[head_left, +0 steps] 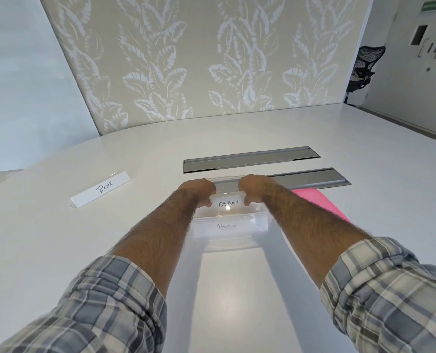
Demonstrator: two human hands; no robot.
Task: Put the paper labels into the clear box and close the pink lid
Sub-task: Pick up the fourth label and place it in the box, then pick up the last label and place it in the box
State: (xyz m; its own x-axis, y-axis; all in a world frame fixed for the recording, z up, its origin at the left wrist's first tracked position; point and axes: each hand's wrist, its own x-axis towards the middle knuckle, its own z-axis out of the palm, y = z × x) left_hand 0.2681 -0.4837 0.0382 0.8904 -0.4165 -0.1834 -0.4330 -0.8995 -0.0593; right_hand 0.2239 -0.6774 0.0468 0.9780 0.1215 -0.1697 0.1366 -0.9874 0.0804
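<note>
step: lowering the "OSTRICH" label (228, 203) into the clear box (231, 225); judged from both hands sitting over the box opening.
left hand (198, 191): closed on the label's left end, thumb tip on the front face, fingers curled over the top.
right hand (254, 188): same pinch on the right end, narrow grip.
clear box: on the white table (59, 238), dead centre in front of the person, between the forearms. Already has at least one label inside; writing shows through the front wall.
pink lid (319, 202): flat on the table just right of the box, partly behind the right forearm. Not on yet.
"BEAR" label (101, 189): still out, on the table well left of the box.
how to do it well: keep the label level, both ends down together; let go only once it seats flat on the one below. Uneven drop likely wedges it across the walls.
then: fetch "BEAR", then the lid.
hidden: fingertips behind the label, can't see contact there. Box far rim blends into the grey slot cover (308, 180) behind it. Lower label's text cut off, unreadable. Count of labels inside: can't tell. Lid's near edge covered by the arm.
</note>
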